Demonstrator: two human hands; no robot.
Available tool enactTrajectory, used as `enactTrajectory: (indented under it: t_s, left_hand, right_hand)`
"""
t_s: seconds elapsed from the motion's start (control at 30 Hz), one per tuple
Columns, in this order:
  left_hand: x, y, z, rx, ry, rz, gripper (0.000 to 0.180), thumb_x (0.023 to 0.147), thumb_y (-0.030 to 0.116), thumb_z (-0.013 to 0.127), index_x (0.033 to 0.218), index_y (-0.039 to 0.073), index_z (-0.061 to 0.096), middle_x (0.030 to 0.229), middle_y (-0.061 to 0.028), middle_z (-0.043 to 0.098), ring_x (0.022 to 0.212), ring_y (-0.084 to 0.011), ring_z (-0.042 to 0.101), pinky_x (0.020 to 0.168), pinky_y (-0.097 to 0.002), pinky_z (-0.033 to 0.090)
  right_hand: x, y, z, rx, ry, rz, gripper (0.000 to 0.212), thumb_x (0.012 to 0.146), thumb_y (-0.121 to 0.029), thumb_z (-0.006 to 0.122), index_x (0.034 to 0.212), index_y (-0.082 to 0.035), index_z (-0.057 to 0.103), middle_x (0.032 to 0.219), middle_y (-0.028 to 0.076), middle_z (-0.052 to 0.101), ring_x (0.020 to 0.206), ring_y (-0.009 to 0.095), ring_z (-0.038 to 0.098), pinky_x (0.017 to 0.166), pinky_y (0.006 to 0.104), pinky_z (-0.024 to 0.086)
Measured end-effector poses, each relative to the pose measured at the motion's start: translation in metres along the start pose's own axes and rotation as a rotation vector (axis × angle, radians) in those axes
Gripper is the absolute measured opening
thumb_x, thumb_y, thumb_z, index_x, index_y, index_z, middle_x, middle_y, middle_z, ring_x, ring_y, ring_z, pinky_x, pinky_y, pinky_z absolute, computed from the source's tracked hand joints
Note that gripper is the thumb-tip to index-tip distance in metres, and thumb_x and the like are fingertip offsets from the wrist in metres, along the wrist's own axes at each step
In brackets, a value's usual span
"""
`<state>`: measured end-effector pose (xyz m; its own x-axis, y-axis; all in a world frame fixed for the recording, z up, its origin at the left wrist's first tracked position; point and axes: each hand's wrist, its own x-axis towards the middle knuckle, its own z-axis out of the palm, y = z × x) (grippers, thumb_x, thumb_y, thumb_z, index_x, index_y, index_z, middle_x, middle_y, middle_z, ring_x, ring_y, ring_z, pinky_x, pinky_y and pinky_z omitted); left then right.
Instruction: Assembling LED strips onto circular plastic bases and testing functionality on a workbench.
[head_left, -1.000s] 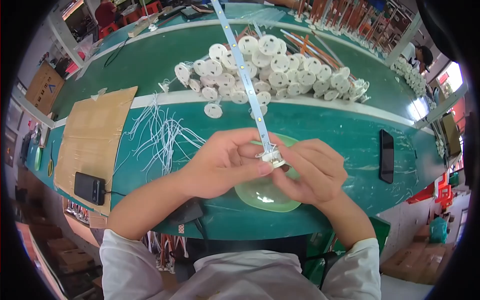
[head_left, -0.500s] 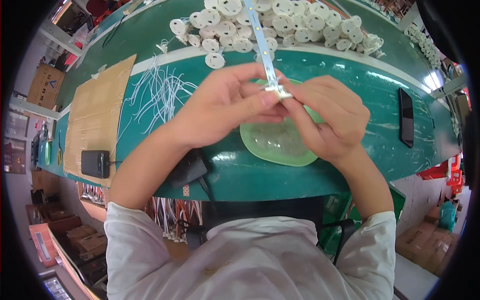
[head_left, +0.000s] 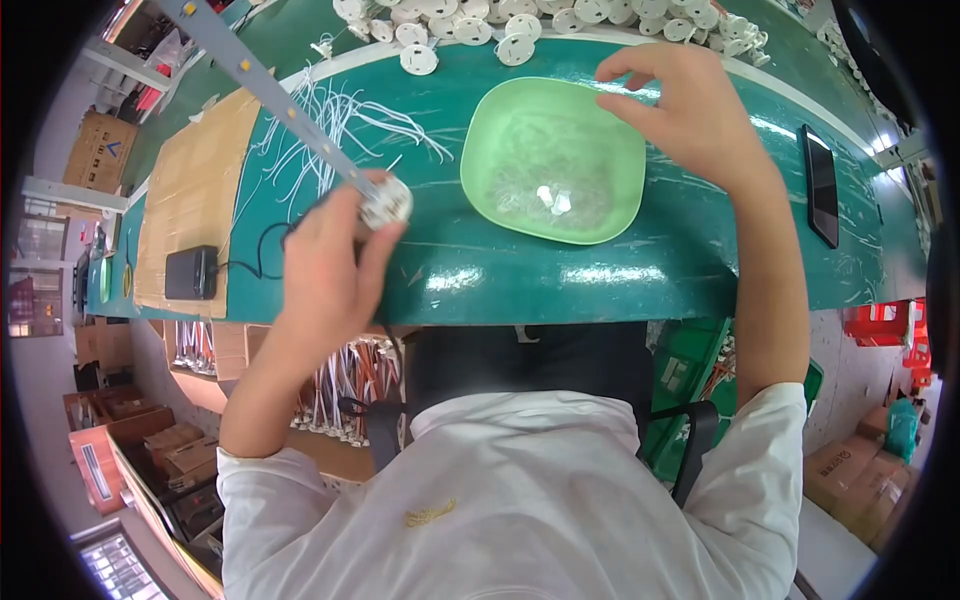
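Observation:
My left hand [head_left: 332, 262] is closed around the white round base [head_left: 390, 204] of an LED strip [head_left: 292, 117]. The strip slants up and away to the left, with small yellow LEDs along it. My right hand [head_left: 690, 112] hovers by the far right rim of a light green bowl [head_left: 482, 178], thumb and fingers apart and nothing visible between them. Small clear pieces [head_left: 555, 198] lie in the bowl, too fine to make out singly. Loose white wires [head_left: 330, 110] are spread on the table beyond my left hand.
Many white round bases [head_left: 470, 28] are heaped along the back of the green table [head_left: 470, 285]. A black phone [head_left: 821, 185] lies at the right. At the left, a black box-shaped device [head_left: 191, 273] with a cable rests on a cardboard sheet [head_left: 185, 200]. Wired parts [head_left: 350, 395] fill a carton below.
Both hands were together at the strip's base over the bowl. My left hand has carried the strip left and nearer, while my right hand has let go and moved to the far right.

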<state>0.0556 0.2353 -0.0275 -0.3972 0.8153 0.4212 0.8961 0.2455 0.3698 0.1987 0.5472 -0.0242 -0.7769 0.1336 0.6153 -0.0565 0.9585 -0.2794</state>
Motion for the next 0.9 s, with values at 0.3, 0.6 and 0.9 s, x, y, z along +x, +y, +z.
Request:
enactTrajectory:
  t_s: [0.3,0.6,0.9]
  left_hand:
    - [0.011,-0.075,-0.046,-0.025,-0.082,-0.179,0.033,0.094,0.005,0.059,0.127,0.002,0.057,0.087,-0.0096,0.072,0.077,-0.0133,0.069,0.072,-0.0284,0.051]
    - [0.094,0.018,0.023,-0.93,-0.02,-0.01,0.034,0.099,0.013,0.059,0.129,0.0,0.051,0.116,-0.0135,0.067,0.105,-0.0179,0.064,0.091,-0.0301,0.049]
    - [0.083,0.0,0.05,-1.016,-0.259,-0.077,0.038,0.102,0.012,0.05,0.135,-0.003,0.043,0.122,-0.0177,0.063,0.108,-0.0211,0.062,0.099,-0.0372,0.047]
  right_hand:
    - [-0.02,-0.009,0.01,-0.023,-0.192,0.311,0.026,0.08,-0.016,0.072,0.099,0.002,0.069,0.075,0.018,0.067,0.069,0.032,0.066,0.068,0.0373,0.053]
    - [0.024,-0.027,0.025,-0.026,-0.42,-0.067,0.013,0.079,-0.008,0.067,0.086,0.003,0.067,0.08,0.02,0.066,0.078,0.038,0.064,0.071,0.0465,0.051]
    - [0.006,-0.043,0.039,-0.157,-0.492,0.161,0.014,0.086,-0.011,0.063,0.096,0.0,0.063,0.093,0.017,0.063,0.083,0.038,0.064,0.073,0.0459,0.052]
